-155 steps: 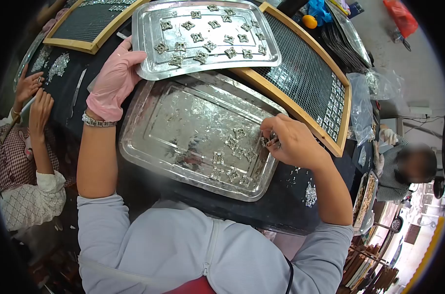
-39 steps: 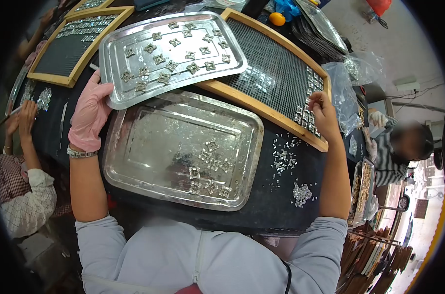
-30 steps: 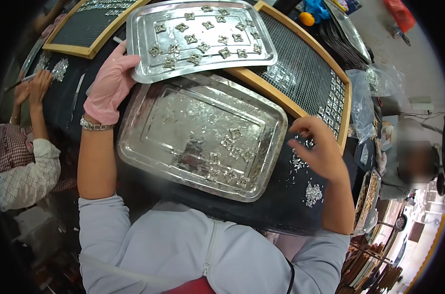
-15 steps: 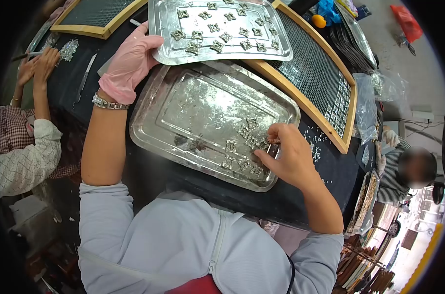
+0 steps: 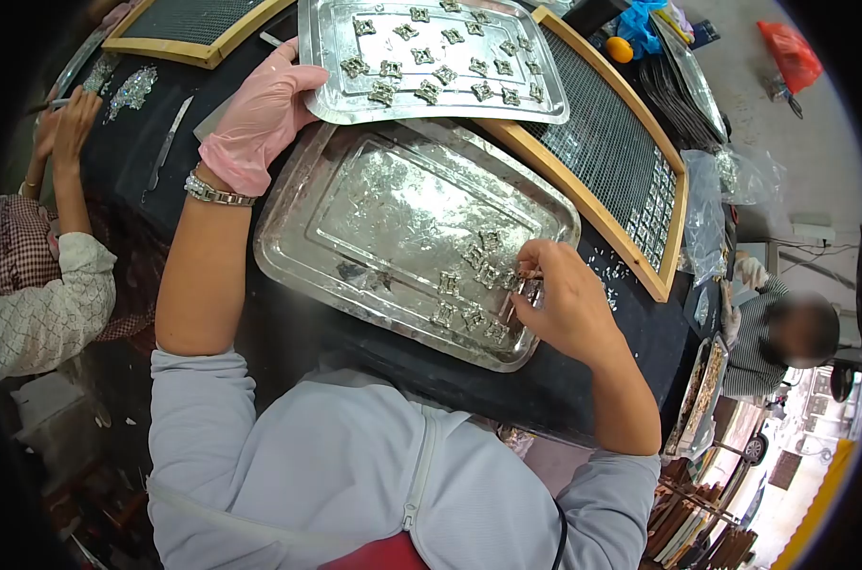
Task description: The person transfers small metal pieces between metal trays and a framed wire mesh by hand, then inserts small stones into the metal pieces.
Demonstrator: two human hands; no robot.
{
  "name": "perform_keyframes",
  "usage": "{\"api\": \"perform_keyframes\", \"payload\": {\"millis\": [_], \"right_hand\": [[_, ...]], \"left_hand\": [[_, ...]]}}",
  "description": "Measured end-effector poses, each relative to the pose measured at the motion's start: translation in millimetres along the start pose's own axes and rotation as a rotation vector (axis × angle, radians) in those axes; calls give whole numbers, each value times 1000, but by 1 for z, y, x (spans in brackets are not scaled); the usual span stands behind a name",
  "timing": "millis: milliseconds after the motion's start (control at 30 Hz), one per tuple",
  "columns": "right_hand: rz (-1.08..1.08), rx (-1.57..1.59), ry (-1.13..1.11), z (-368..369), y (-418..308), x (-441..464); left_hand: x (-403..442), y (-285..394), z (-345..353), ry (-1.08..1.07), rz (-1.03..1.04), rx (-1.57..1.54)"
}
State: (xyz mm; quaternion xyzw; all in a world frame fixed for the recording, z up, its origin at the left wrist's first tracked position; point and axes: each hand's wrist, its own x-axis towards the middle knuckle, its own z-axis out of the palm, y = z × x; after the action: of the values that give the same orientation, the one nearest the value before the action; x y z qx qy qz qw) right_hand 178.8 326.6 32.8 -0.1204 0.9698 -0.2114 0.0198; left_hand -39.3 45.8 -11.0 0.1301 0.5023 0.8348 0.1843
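Left hand [image 5: 263,123]: gripping upper metal tray [image 5: 380,49] by its edge.
Right hand [image 5: 570,302]: fingers bunched over lower metal tray [image 5: 359,195]; cannot tell what they hold.
Four-pointed ornaments [image 5: 472,314]: clustered just left of right fingertips.

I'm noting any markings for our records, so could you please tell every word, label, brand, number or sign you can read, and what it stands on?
There is no readable text.
I see no lettering on the upper tray or lower tray.
Any on the dark blue item or brown panel is too small to read.
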Motion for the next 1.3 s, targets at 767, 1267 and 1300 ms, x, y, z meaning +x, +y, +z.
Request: {"api": "perform_keyframes", "payload": {"millis": [767,1267,1300], "right_hand": [[-62,-51,-20,1,4,3],[-130,-98,22,-5,-1,2],[-132,-93,26,-4,-2,2]], "left_hand": [[0,1,0,-6,-11,10],[0,3,0,12,-28,10],[0,2,0,9,-28,11]]}}
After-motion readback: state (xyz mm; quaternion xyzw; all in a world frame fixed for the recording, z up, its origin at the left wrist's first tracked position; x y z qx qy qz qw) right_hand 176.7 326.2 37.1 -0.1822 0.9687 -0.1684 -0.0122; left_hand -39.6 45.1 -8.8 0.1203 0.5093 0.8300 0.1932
